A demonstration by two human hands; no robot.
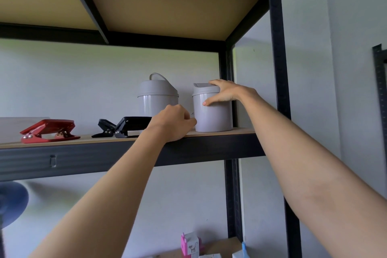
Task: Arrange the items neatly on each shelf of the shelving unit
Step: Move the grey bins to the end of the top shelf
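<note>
On the shelf (240, 132), from the left: red punch (50, 131) and two black punches (125, 126) lie lengthwise, seemingly placed. Left hand (173, 123) rests curled, holding nothing visible. Right hand (223, 92) grips the upright grey bin (211, 111) at far right; the lower shelf looks unsorted.

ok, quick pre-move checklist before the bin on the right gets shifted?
1. Right hand grips the right bin, thumb on its front, fingers over the lid: ok.
2. Left hand contact with the bin's base: cannot tell.
3. Bin upright on the shelf: ok.
4. Gap to the second bin: ok, apart.
5. Black hole punch sits just behind the left hand: not ok, could be knocked.
6. Red hole punch well away: ok.
</note>
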